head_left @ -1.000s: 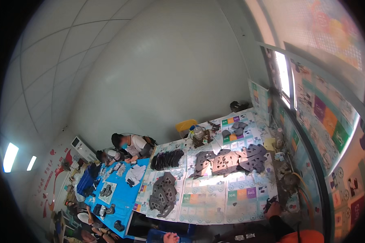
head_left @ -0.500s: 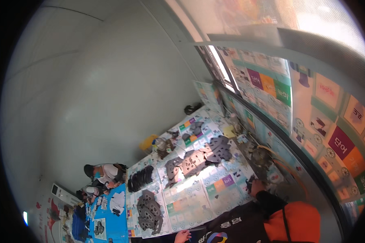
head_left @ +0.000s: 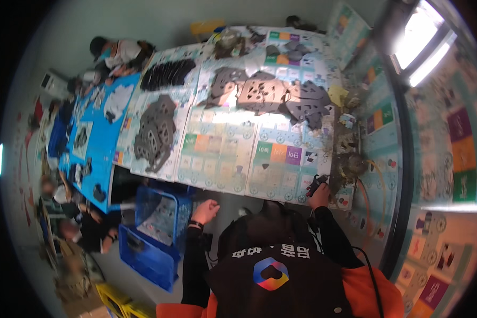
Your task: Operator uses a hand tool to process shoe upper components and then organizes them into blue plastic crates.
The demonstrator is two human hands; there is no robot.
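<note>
At the table's near right edge, my right hand (head_left: pixel 319 198) is closed around a small dark tool (head_left: pixel 316 183), whose exact kind is too small to make out. My left hand (head_left: pixel 205 211) hovers just off the near edge, fingers loosely bent and apart, with nothing visible in it. Dark grey pieces full of holes (head_left: pixel 261 91) lie in an overlapping row across the middle of the table (head_left: pixel 217 177). More such perforated pieces (head_left: pixel 156 132) are heaped at the left side. Beyond that heap, black strip-like pieces (head_left: pixel 168 74) lie side by side.
Blue plastic crates (head_left: pixel 151 262) stand on the floor left of my legs. A blue-covered table (head_left: pixel 98 151) adjoins on the left, with people around it. Tangled scraps and a hose (head_left: pixel 363 199) line the right side near the window wall. A yellow item (head_left: pixel 338 96) lies at the far right.
My view has turned and tipped downward, bringing the crates and both forearms into sight. My right hand still holds the dark tool by the right edge.
</note>
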